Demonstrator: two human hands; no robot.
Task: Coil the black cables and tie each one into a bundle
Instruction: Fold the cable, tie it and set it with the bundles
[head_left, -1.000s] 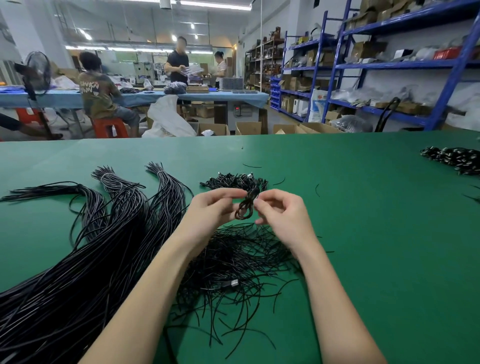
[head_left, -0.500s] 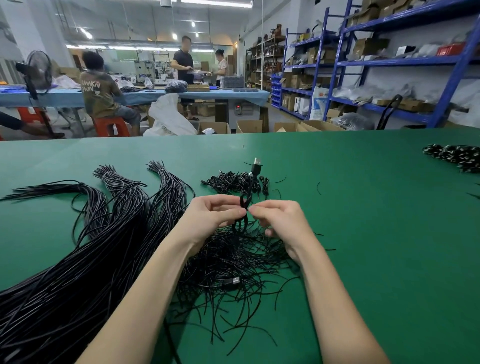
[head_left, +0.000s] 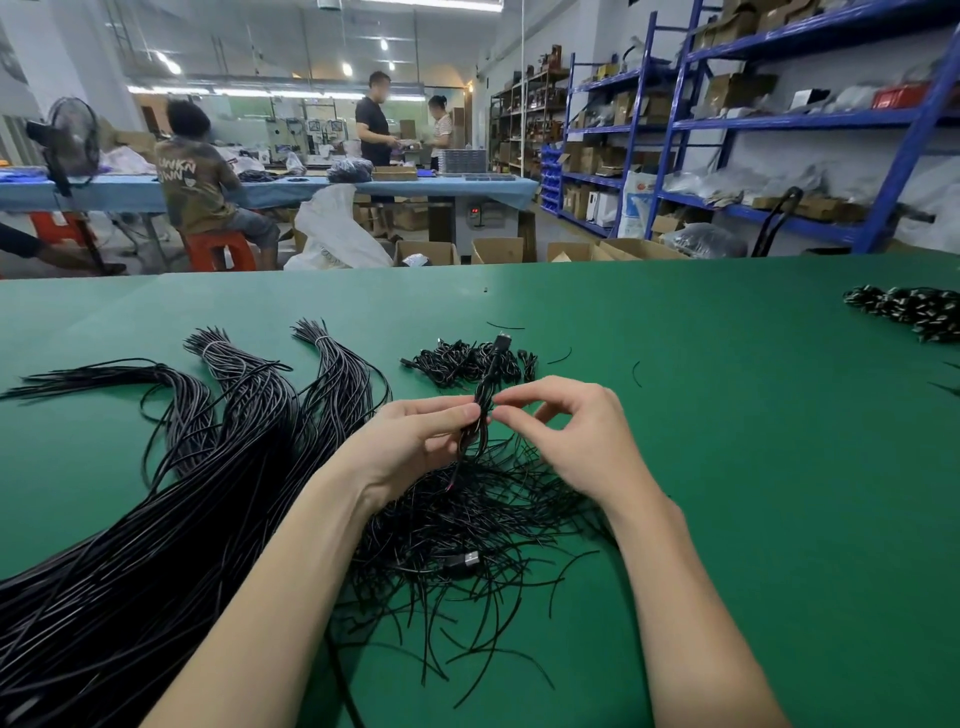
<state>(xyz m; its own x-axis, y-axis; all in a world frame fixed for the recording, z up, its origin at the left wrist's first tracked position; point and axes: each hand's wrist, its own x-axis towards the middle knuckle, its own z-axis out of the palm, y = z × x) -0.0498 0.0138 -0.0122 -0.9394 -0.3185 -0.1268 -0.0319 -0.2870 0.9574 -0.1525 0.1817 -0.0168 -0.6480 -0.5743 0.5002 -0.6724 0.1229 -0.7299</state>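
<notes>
Our fingertips pinch the thin black coiled cable: left hand grasping its middle, right hand nipping beside it. A second ago it was a loose loop; now it stands drawn tight (tie seemingly twisted on), plug toward the finished bundle pile beyond.

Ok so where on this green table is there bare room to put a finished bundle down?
Bare green table lies right of the right hand, below the far-right cable pile. The far strip is bare too. Crowded: long cables on the left, loose ties under both hands.
</notes>
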